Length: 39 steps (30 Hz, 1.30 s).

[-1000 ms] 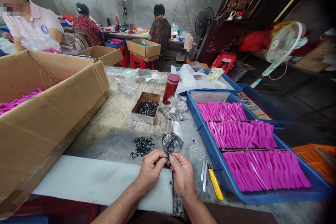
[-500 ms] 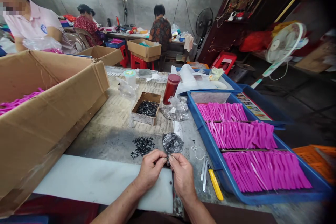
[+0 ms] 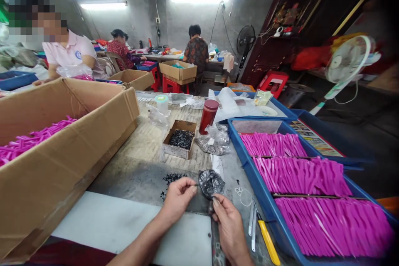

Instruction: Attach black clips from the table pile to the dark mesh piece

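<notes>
My left hand is closed in a pinch, and a small dark bit shows at its fingertips. Just behind its knuckles lies a loose pile of small black parts, partly hidden by the hand. My right hand is bent with thumb and fingers together at the near rim of a crumpled black plastic bag. Whether those fingers grip the bag or a tiny piece cannot be made out. The two hands are apart, with the bag beyond and between them. Beneath my left forearm is a pale white board.
A blue tray of pink strips stands right; a yellow-handled tool lies beside it. A large carton blocks the left. Ahead are a small box of black parts and a red cylinder. Co-workers sit beyond.
My hands were together at the fingertips and have separated; the right one moved right and down to the bag's rim. The view has tilted up, so the scene sits lower.
</notes>
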Each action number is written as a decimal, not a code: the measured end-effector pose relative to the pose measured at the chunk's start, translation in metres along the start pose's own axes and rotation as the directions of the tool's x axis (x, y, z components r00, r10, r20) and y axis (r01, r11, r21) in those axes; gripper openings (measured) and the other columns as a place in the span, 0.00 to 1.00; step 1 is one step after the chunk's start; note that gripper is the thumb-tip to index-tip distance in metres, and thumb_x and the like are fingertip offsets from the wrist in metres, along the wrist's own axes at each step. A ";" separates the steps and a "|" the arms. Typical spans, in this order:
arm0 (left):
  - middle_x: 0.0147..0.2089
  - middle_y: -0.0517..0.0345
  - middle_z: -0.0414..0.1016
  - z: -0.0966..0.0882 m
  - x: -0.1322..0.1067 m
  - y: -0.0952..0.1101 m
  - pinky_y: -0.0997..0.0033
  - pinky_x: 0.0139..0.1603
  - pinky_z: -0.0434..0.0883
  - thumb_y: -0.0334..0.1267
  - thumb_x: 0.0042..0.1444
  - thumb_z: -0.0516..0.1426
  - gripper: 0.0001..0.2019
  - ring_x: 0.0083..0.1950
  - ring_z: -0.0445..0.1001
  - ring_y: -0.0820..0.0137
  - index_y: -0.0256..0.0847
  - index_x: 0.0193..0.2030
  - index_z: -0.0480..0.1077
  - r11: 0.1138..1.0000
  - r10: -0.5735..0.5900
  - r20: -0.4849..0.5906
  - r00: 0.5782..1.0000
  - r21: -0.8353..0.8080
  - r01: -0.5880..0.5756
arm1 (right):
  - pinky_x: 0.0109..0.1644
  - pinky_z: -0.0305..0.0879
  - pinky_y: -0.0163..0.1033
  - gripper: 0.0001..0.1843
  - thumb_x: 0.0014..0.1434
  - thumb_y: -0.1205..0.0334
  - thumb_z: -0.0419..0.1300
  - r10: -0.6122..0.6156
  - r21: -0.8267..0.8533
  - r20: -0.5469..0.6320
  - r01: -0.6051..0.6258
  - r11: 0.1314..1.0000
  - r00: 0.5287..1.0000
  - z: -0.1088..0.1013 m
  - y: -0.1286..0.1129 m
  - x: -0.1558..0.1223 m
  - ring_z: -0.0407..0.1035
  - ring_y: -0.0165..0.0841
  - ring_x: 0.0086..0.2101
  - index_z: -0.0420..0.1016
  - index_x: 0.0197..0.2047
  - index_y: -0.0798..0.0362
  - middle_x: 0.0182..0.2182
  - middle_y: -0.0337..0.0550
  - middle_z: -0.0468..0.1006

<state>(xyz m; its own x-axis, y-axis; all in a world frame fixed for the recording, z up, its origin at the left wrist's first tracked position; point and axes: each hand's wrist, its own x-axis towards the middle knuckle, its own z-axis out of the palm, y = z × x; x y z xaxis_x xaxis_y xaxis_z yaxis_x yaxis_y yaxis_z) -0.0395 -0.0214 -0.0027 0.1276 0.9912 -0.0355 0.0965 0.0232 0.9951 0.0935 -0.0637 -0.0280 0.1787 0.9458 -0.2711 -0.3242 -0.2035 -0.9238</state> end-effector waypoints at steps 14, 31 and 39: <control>0.26 0.61 0.70 -0.044 0.094 0.048 0.77 0.31 0.61 0.31 0.43 0.51 0.07 0.28 0.66 0.73 0.39 0.29 0.69 0.768 0.323 -0.150 0.935 0.618 -0.166 | 0.21 0.49 0.31 0.14 0.40 0.54 0.60 -0.004 -0.064 -0.033 0.002 0.998 0.999 -0.014 -0.005 -0.001 0.53 0.26 0.17 0.71 0.29 0.55 0.15 0.34 0.64; 0.33 0.50 0.70 -0.013 0.041 0.004 0.72 0.34 0.61 0.31 0.49 0.47 0.08 0.37 0.68 0.65 0.37 0.30 0.68 0.313 -0.111 0.314 0.943 0.912 -0.267 | 0.21 0.48 0.30 0.11 0.43 0.57 0.58 -0.047 -0.129 -0.018 0.044 0.991 0.999 -0.016 -0.003 0.001 0.51 0.25 0.17 0.70 0.28 0.56 0.15 0.33 0.60; 0.28 0.57 0.64 -0.016 0.024 0.010 0.72 0.34 0.60 0.31 0.51 0.44 0.09 0.33 0.63 0.69 0.38 0.27 0.63 0.493 0.021 0.276 0.961 0.833 -0.250 | 0.21 0.49 0.29 0.09 0.45 0.58 0.56 -0.048 -0.135 0.015 0.049 0.990 0.999 -0.014 -0.006 -0.001 0.50 0.24 0.18 0.68 0.26 0.56 0.15 0.31 0.58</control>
<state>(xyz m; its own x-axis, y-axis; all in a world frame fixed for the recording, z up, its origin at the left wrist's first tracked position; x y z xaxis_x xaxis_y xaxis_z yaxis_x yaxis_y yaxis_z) -0.0509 0.0043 0.0076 0.3969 0.9170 -0.0392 0.8383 -0.3449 0.4222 0.1084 -0.0666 -0.0262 0.1800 0.9582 -0.2224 -0.1867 -0.1887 -0.9641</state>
